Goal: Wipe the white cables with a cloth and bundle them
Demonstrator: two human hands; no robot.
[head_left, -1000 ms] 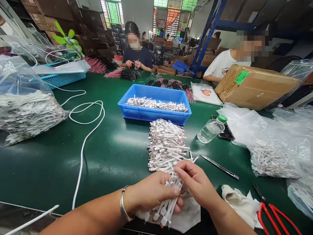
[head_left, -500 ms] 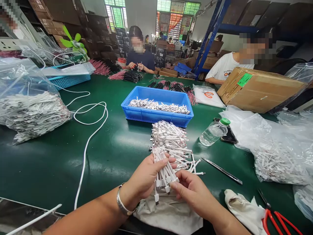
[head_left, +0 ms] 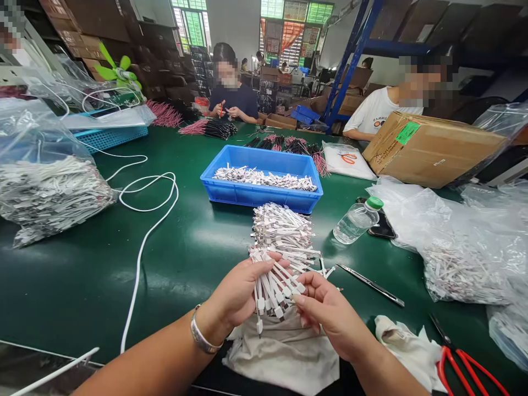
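My left hand point(head_left: 237, 294) is closed around a bundle of small white connector pieces point(head_left: 274, 286), held upright over a grey cloth point(head_left: 284, 352). A silver bangle sits on that wrist. My right hand point(head_left: 330, 316) pinches the bundle's right side with thumb and fingertips. Just beyond the hands lies a heap of the same white pieces point(head_left: 282, 231) on the green table point(head_left: 82, 275). Further back stands a blue tray point(head_left: 264, 179) holding more of them.
Tweezers point(head_left: 369, 283), a water bottle point(head_left: 357, 220), a phone and plastic bags of parts point(head_left: 457, 253) lie to the right. Red-handled scissors point(head_left: 466, 360) lie near the front right. A white cable point(head_left: 142, 242) and a bagged pile point(head_left: 45, 187) lie left. A cardboard box point(head_left: 429, 146) sits in front of two seated people.
The bundle has been lifted from low over the cloth and turned upright. Both hands rose with it, the right hand shifting its pinch to the bundle's side.
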